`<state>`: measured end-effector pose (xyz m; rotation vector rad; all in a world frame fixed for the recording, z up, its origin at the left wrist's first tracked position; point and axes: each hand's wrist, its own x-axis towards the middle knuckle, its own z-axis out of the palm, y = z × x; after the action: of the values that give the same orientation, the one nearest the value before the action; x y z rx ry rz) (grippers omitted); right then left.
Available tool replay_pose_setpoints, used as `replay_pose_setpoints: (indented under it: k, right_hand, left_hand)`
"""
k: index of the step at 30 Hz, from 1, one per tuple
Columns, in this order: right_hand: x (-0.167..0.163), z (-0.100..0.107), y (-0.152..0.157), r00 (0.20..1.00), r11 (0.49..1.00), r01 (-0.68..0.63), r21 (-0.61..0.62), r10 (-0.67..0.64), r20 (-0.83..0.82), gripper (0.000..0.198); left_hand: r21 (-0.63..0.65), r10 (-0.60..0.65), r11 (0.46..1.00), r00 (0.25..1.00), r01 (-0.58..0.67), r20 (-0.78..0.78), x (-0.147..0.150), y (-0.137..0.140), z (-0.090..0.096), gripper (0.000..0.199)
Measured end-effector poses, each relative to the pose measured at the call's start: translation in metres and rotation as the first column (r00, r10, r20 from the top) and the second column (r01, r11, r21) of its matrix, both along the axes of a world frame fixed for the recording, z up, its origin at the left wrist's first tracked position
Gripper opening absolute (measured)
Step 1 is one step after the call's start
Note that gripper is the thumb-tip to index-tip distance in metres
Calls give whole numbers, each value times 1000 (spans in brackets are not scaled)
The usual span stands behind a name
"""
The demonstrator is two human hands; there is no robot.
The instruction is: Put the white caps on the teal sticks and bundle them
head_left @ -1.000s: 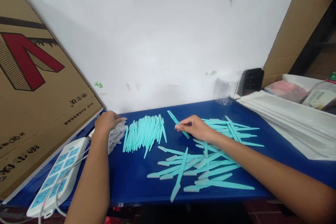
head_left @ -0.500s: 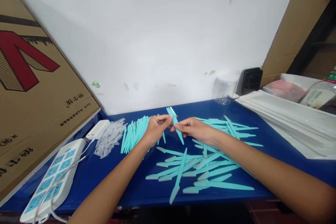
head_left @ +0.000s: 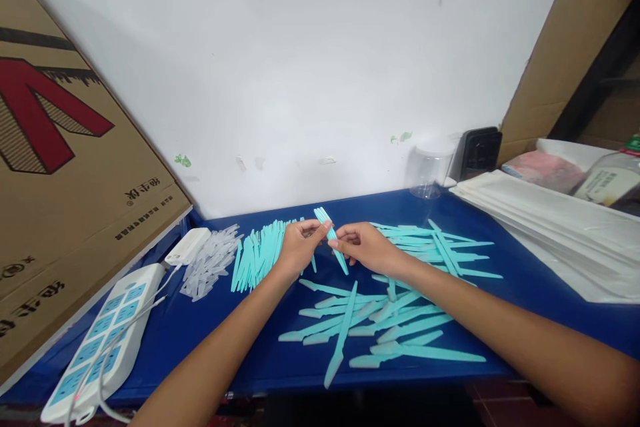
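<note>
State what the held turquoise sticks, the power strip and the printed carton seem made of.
Turquoise sticks: probably plastic, with smooth, evenly coloured surfaces.
Power strip: likely hard plastic, its white casing moulded-looking with rounded corners.
Printed carton: apparently cardboard, matte brown with printed graphics.

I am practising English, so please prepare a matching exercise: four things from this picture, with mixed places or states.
1. bundle of slim turquoise plastic sticks
2. small translucent plastic pieces
3. clear cylindrical plastic jar
4. long white plastic power strip

A. by the white wall
B. in a loose heap
C. front left of the blue table
D. held between left hand and right hand

Pairs: 1-D; 2-B; 3-A; 4-C
</note>
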<state>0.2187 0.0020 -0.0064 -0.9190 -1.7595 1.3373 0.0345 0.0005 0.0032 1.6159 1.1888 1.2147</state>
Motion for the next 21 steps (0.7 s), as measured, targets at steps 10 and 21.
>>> replay_pose_setpoints:
  k: [10,21]
  right_hand:
    - [0,5,1,989,991,78,-109,-64,131,44]
    - [-33,3,28,897,965,225,-134,-152,415,37]
  left_hand:
    - [387,495,869,513,-309,-701,-85,21,43,60]
    - [-259,-96,879,383,-400,-919,-180,6,66,53]
